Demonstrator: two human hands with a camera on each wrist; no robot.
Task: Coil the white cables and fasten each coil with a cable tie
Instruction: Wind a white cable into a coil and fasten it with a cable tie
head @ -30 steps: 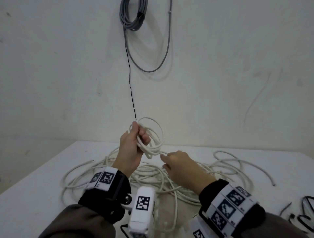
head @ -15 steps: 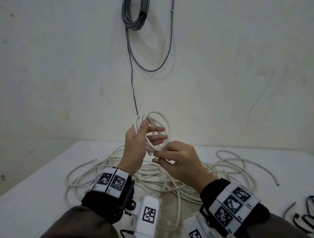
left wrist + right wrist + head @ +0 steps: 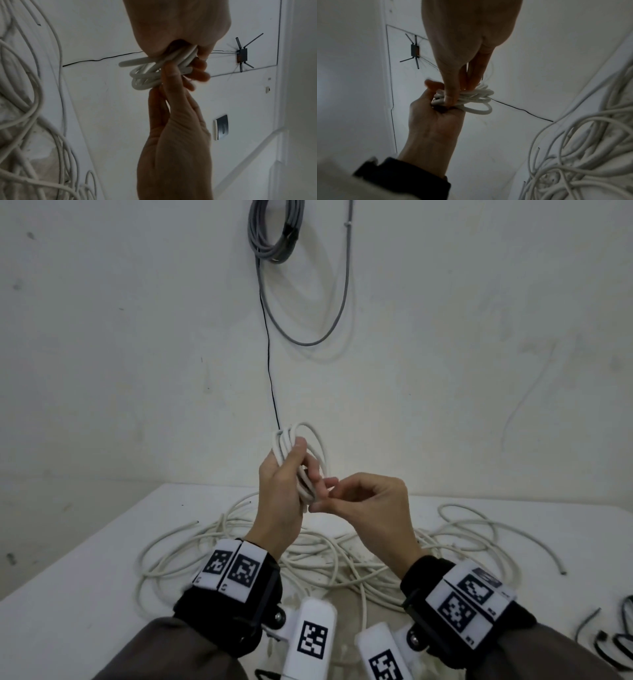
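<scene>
One small coil (image 3: 301,460) sits above the table (image 3: 85,594) — my left hand (image 3: 279,494) wraps it, my right hand (image 3: 370,508) pinches its lower edge. Winding looks finished; next I need a cable tie — none clearly visible.

**What the frames hide**

The left hand (image 3: 281,491) covers the near side of the white coil (image 3: 310,453), so its turns cannot be counted. Where the right hand (image 3: 370,508) meets the coil, its fingertips (image 3: 449,98) hide the contact; no cable tie can be made out. The grey cable bundle (image 3: 274,231) on the wall is cut off by the top edge. Dark cables (image 3: 616,642) run off the right edge. In both wrist views the loose white cables (image 3: 25,121) are blurred and cropped.
</scene>
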